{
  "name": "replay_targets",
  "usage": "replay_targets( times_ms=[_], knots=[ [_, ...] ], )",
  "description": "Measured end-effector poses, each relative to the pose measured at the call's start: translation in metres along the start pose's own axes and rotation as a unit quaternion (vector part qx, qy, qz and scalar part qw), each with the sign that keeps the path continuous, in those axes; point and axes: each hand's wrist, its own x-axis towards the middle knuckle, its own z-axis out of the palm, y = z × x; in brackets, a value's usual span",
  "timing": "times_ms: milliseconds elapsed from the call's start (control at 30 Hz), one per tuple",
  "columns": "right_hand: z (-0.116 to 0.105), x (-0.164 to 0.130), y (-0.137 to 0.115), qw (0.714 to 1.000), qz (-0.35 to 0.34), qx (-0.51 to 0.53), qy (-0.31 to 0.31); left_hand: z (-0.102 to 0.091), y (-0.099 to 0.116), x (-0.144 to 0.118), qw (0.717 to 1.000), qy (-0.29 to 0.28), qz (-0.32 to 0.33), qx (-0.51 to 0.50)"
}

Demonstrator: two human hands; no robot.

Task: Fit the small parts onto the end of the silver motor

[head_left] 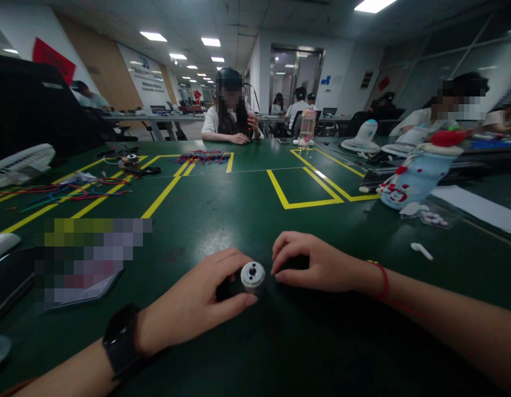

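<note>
A small silver metal cylinder (253,278) stands upright on the green table; its round top has a dark centre hole and smaller holes beside it. My left hand (201,286), with a black watch on the wrist, grips the cylinder's side between thumb and fingers. Just right of it, my right hand (309,262) rests on the table with bent fingers. A gap shows between its thumb and fingers, and nothing is in it. The right fingertips are close to the cylinder but apart from it. A red string bracelet circles the right wrist.
A phone-like flat object (85,295), partly blurred out, lies at left. Loose wires (85,190) and a wire bundle (203,157) lie farther back. At right are a blue bottle (419,176), a white earbud (421,251) and a small plastic bag (427,215). A person (228,113) sits opposite.
</note>
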Motion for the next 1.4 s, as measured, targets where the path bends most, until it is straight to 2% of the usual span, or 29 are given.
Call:
replay_targets(
  times_ms=[167, 333, 433, 533, 567, 633, 767, 867, 967, 1067, 1167, 1400],
  knots=[
    [0.001, -0.003, 0.013, 0.997, -0.029, -0.065, -0.028, 0.006, -0.003, 0.007, 1.0, -0.005, -0.004, -0.003],
    [0.0, -0.007, 0.015, 0.995, -0.04, -0.081, -0.033, 0.008, -0.003, 0.01, 1.0, -0.006, -0.004, 0.001],
    [-0.002, -0.009, 0.013, 0.996, -0.04, -0.07, -0.035, 0.008, 0.001, 0.008, 1.0, -0.009, -0.006, 0.0],
    [-0.005, -0.01, 0.011, 1.0, -0.019, -0.002, -0.021, 0.007, 0.005, 0.006, 1.0, -0.012, -0.009, -0.003],
    [-0.006, -0.009, 0.013, 0.999, -0.003, 0.035, -0.003, 0.007, 0.005, 0.006, 1.0, -0.011, -0.01, -0.003],
    [-0.008, -0.006, 0.018, 0.987, 0.057, 0.132, 0.075, 0.007, 0.004, 0.004, 1.0, -0.01, -0.011, -0.002],
    [-0.007, 0.001, 0.036, 0.916, 0.168, 0.27, 0.243, 0.005, 0.002, 0.001, 1.0, -0.01, -0.013, 0.0],
    [-0.006, 0.005, 0.044, 0.89, 0.188, 0.301, 0.285, 0.004, 0.001, 0.001, 1.0, -0.012, -0.012, -0.001],
    [-0.006, 0.006, 0.048, 0.88, 0.197, 0.317, 0.294, 0.004, 0.0, 0.002, 1.0, -0.012, -0.014, 0.002],
    [-0.006, 0.005, 0.049, 0.884, 0.197, 0.31, 0.288, 0.005, -0.001, 0.003, 1.0, -0.011, -0.014, 0.0],
    [-0.005, 0.004, 0.046, 0.902, 0.19, 0.28, 0.267, 0.006, -0.001, 0.003, 1.0, -0.013, -0.012, -0.002],
    [-0.001, 0.0, 0.027, 0.969, 0.142, 0.161, 0.122, 0.005, -0.003, 0.002, 1.0, -0.011, -0.016, 0.001]
  ],
)
